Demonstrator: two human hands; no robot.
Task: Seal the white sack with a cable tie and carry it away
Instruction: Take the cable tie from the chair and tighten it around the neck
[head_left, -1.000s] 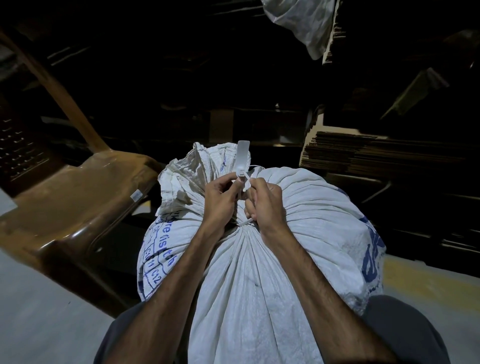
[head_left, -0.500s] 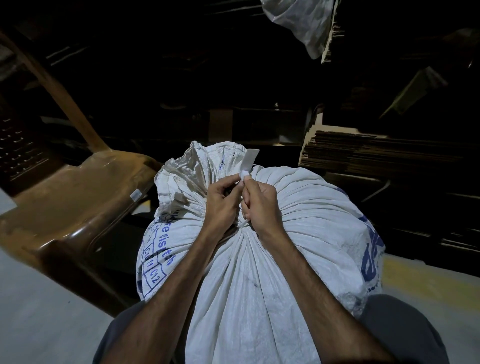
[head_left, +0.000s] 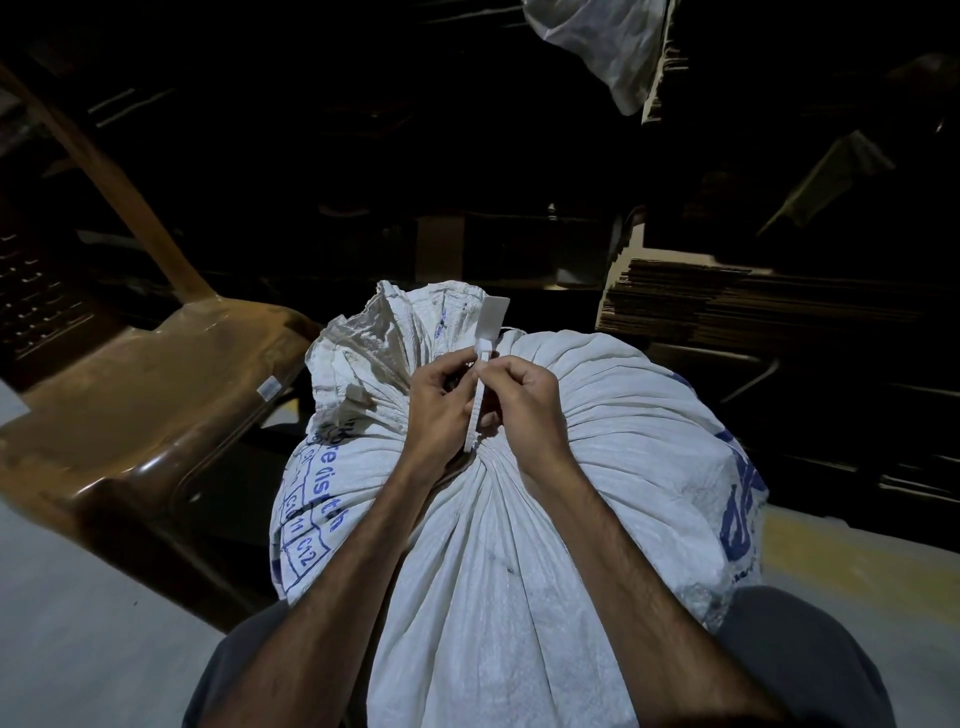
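A pale grey concrete floor (head_left: 78, 639) fills the near left, with a yellow painted strip (head_left: 841, 545) at four o'clock; the room beyond is dim and cluttered. Nearest, between the person's dark-trousered knees, stands the white sack (head_left: 519, 597), woven, full, its neck gathered into tight pleats at the centre. Blue print runs down its side at eight o'clock: a boxed grid reading "C12", with partial words above it that cannot be read whole; more blue lettering at three o'clock is cut off by the curve.

At the gathered neck the left hand (head_left: 436, 410) has its fingers curled against the cable tie (head_left: 480, 384), and the right hand (head_left: 524, 400) pinches the strap between thumb and forefinger just below the flat white tag. The strap runs down between both hands to the pleats.

At nine o'clock a brown plastic chair (head_left: 130, 415) sits beside the sack, a small white sticker (head_left: 268, 387) on its seat edge, unreadable. At two o'clock lies a stack of flattened cardboard (head_left: 753, 306). At twelve to one o'clock, far up, hangs another white sack (head_left: 608, 47).
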